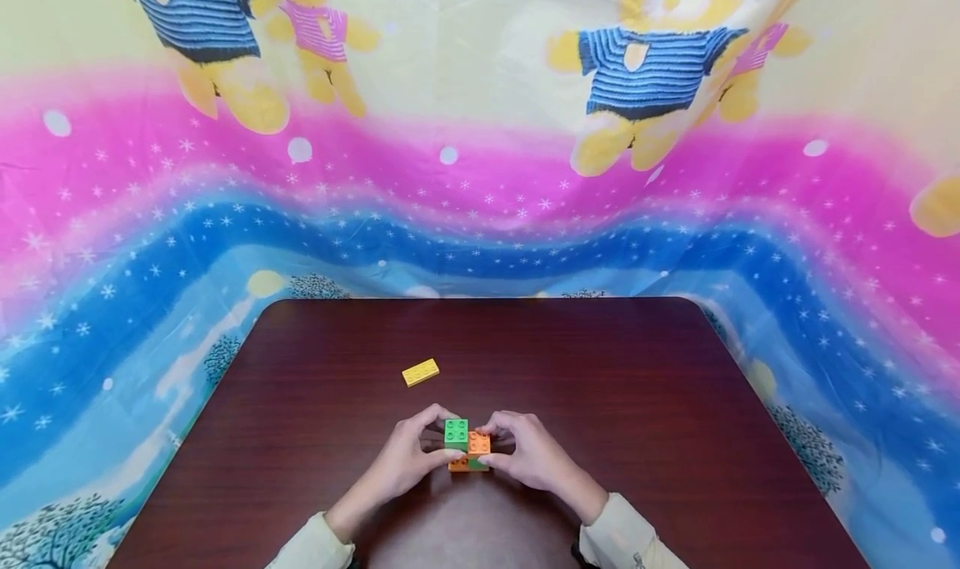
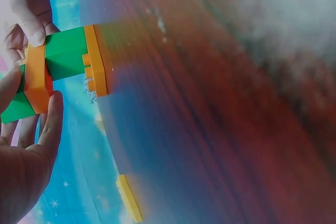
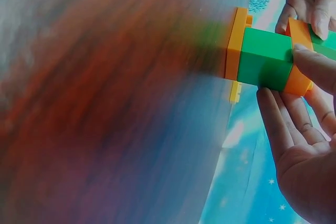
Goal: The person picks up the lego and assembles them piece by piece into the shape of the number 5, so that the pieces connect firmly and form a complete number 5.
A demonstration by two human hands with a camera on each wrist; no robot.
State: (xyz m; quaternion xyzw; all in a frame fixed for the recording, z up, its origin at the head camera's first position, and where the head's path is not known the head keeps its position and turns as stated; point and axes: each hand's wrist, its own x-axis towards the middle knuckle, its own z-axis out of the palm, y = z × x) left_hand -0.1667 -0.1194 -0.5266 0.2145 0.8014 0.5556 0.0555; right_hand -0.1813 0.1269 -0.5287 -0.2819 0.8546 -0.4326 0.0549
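A stack of toy building bricks stands low over the table between both hands. Its base is a flat orange brick [image 2: 97, 66]; above come a green block [image 3: 265, 59], a second flat orange brick [image 1: 479, 443] and, at the top left, another green block [image 1: 456, 430]. My left hand [image 1: 405, 456] grips the stack's upper left, thumb in front and fingers behind, around the top green block and the orange brick's end. From the right, my right hand [image 1: 536, 452] pinches the upper orange brick, its fingers also against the lower green block.
A flat yellow studded brick [image 1: 421, 372] lies farther back on the dark wooden table [image 1: 600, 369], left of the stack. A patterned cloth [image 1: 480, 177] with printed bears hangs behind the table and down its sides.
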